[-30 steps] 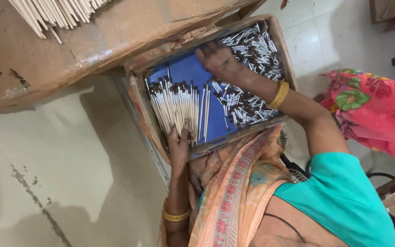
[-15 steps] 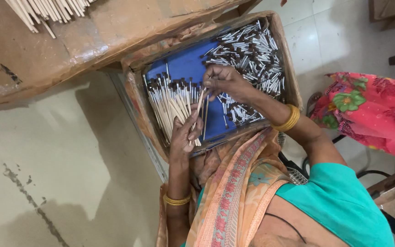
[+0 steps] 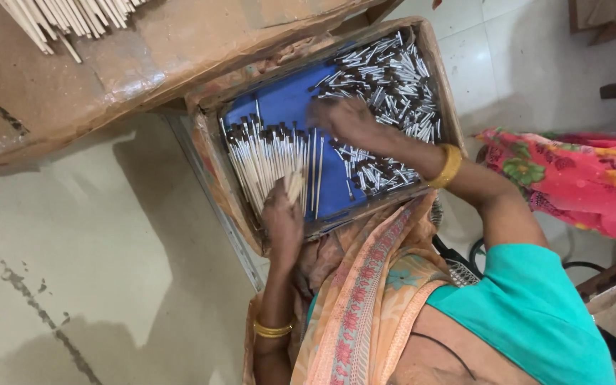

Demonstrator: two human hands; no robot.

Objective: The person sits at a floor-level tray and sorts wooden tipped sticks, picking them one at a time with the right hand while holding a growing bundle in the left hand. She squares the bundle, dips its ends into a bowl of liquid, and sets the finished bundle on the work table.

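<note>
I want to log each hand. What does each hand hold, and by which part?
The left hand holds a bunch of sticks by their pale lower ends. The right hand lies on the loose sticks; any grip there cannot be told.

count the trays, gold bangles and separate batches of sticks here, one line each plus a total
tray: 1
gold bangles: 2, left bangle and right bangle
batches of sticks: 3, neat row and loose heap in the tray, bunch on the brown board
total: 6
</note>
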